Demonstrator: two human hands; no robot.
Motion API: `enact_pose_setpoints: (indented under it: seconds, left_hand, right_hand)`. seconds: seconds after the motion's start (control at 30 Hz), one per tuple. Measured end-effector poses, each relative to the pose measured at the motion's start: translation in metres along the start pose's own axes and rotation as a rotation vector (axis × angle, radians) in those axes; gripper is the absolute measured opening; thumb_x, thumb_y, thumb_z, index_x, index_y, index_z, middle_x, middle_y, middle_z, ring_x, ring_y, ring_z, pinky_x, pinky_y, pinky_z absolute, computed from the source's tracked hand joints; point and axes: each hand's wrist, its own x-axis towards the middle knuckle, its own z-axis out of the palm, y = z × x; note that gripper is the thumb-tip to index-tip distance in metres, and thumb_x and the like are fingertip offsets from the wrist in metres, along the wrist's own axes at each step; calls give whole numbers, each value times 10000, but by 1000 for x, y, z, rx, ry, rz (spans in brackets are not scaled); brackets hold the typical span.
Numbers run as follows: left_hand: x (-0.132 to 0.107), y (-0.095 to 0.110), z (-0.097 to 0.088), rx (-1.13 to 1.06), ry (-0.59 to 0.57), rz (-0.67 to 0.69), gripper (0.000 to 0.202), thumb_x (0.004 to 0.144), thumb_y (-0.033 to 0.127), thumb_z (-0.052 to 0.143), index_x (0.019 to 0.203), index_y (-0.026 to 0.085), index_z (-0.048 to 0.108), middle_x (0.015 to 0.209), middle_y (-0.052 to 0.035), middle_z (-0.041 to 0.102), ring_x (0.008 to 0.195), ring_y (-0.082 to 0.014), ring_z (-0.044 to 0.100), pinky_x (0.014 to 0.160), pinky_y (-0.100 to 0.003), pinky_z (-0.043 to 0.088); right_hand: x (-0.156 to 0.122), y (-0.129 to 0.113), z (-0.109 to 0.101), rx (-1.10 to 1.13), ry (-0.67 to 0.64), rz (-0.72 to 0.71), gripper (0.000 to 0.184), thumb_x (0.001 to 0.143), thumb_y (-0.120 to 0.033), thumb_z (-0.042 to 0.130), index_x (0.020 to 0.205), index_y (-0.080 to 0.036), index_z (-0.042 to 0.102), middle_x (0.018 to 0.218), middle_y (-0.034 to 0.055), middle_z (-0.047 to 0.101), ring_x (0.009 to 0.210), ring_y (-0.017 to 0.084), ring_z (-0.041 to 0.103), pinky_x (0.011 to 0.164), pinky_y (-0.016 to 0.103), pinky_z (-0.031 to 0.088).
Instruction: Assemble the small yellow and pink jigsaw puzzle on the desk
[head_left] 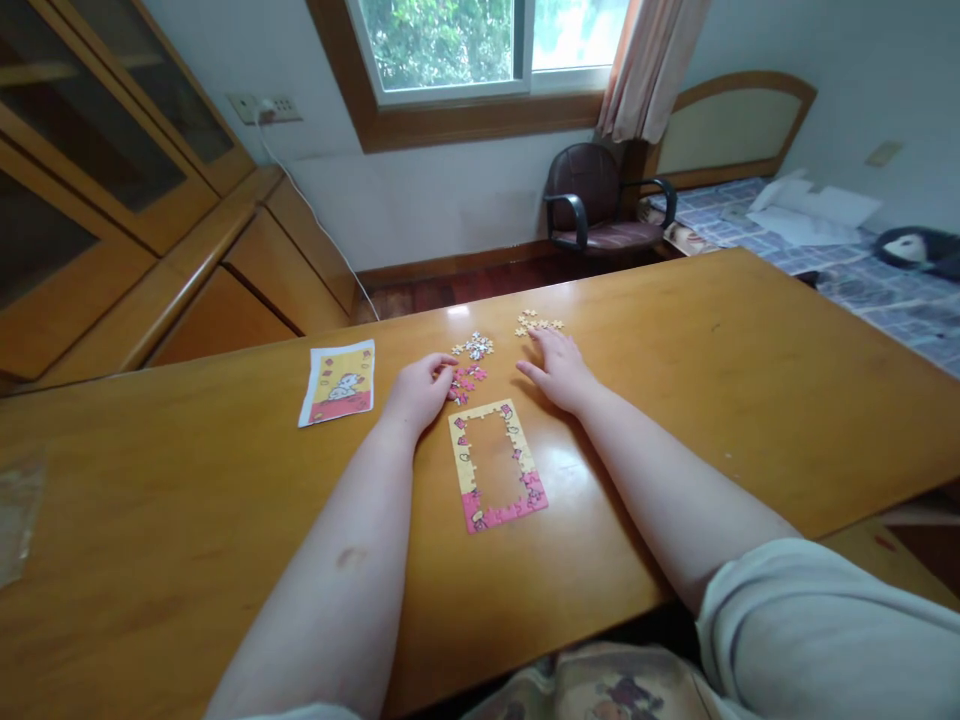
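Note:
My left hand rests at the left side of a small pile of pink puzzle pieces. Its fingers are slightly bent, with the thumb apart from the index finger. My right hand lies palm down with fingers spread, its fingertips at the near edge of a group of yellow puzzle pieces. Between these groups, a little farther back, sits a heap of white puzzle pieces. Nearer to me lies a joined puzzle border, yellow above and pink below, with bare table inside it.
A printed picture sheet of a white animal on yellow and pink lies left on the wooden table. Clear plastic is at the far left. Beyond the table stand a chair, a bed and a wooden cabinet.

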Motion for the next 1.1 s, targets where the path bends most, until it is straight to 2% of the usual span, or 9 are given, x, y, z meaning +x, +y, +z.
enact_pose_setpoints:
  seconds: [0.13,0.27,0.37,0.53,0.7,0.87,1.1]
  left_hand:
    - [0,-1,-3,52,40,31,302,863,323,461,1037,196,672,738,-8,689,671,-176,648,697,-279,494]
    - [2,-3,-8,216,104,12,247,824,254,476,943,209,688,828,-26,702,780,-206,633,735,-300,475]
    - [2,-4,-9,279,58,55,212,785,223,505,923,217,666,901,-32,700,829,-215,627,759,-307,472]
    - [-1,-2,-10,355,-68,90,225,700,226,578,922,223,615,985,-37,678,863,-224,620,763,-317,479]
    - [-1,-1,-11,379,-66,91,273,684,245,591,955,212,596,988,-54,650,877,-226,614,777,-330,488]
    - [1,-2,-9,393,-72,129,191,712,276,576,874,202,643,944,-69,654,874,-231,616,785,-336,498]
    - [0,4,-8,388,-89,49,170,690,307,607,808,214,688,923,-63,708,850,-237,644,755,-326,510]
  right_hand:
    - [3,-2,2,-9,-17,-42,643,874,-479,567,1409,-139,458,1466,163,455,1396,333,333,1171,553,194]
    - [3,-4,3,-24,-33,-124,567,874,-460,574,1346,-150,529,1418,153,511,1377,320,361,1173,533,212]
    - [2,-5,1,-39,-33,-167,505,871,-417,589,1298,-149,572,1372,149,551,1347,310,394,1170,516,222]
    - [3,-6,-1,-20,-15,-198,410,880,-363,576,1236,-162,611,1276,141,613,1244,293,485,1124,480,305]
    - [3,-5,0,-8,9,-201,390,878,-337,585,1201,-123,627,1237,151,632,1197,284,520,1087,433,358]
    - [2,-6,-1,5,-9,-193,380,879,-339,569,1216,-171,621,1240,123,636,1193,284,527,1073,450,379]
    - [1,-7,-2,10,-4,-196,366,880,-341,557,1202,-182,626,1207,116,652,1170,282,545,1058,451,399]
